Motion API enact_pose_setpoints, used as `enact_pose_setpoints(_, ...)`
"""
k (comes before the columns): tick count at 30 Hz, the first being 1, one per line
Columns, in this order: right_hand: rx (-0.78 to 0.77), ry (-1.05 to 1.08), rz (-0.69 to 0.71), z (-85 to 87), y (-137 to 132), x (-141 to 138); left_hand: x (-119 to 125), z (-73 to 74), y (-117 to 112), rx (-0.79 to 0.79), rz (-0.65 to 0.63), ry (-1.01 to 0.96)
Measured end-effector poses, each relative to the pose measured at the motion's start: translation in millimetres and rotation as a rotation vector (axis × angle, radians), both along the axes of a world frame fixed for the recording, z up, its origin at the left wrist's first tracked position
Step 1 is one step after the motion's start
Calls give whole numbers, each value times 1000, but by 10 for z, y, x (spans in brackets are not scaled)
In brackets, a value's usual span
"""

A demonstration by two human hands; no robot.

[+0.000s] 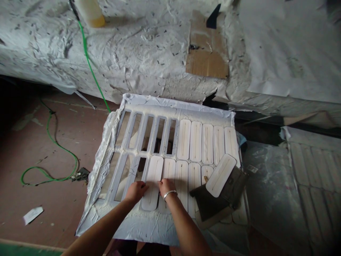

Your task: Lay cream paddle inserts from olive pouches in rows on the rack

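L hand (135, 192) & R hand (166, 188) reach in from bottom edge, forearms cut off there, palms down, fingers curled. Fingertips mostly hidden behind knuckles; each grip looks part closed on white grooved tiles (153, 183) in the slatted frame (149, 113), but can't tell if either really has hold of one. Silver bangle (169, 193) on R wrist. Tiles sit in frame's R half + lower row; upper L slots stay open, dark beneath. One loose tile (221, 175) lies tilted on dark olive cloth (226, 197) at frame's R edge. Wrinkled white sheet (101, 177) wraps frame's L side. Green hose (49, 156) lies L of frame; cardboard (207, 44) & yellow bottle (89, 12), cut off at top, sit beyond it.
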State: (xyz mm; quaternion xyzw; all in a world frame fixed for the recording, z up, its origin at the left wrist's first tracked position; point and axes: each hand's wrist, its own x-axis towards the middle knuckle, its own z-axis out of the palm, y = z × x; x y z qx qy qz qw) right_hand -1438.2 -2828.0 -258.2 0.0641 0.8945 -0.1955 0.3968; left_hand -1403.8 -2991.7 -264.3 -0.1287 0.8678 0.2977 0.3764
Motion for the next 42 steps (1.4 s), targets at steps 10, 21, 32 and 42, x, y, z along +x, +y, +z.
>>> enact_pose_setpoints(10, -63, -118, -106, -4, -19, -89, -115, 15, -6, 56, 7, -136)
enact_pose_setpoints(21, 7, -135, -64, 67, -42, -156, -122, 40, 55, -30, -57, -119)
enact_pose_setpoints(32, 76, -23, 125, 27, 122, -251, -195, 33, 53, 9, -143, -155)
enact_pose_setpoints(42, -171, 495, 540, -122, 336, -310, -189, 4, 87, -146, -266, -120)
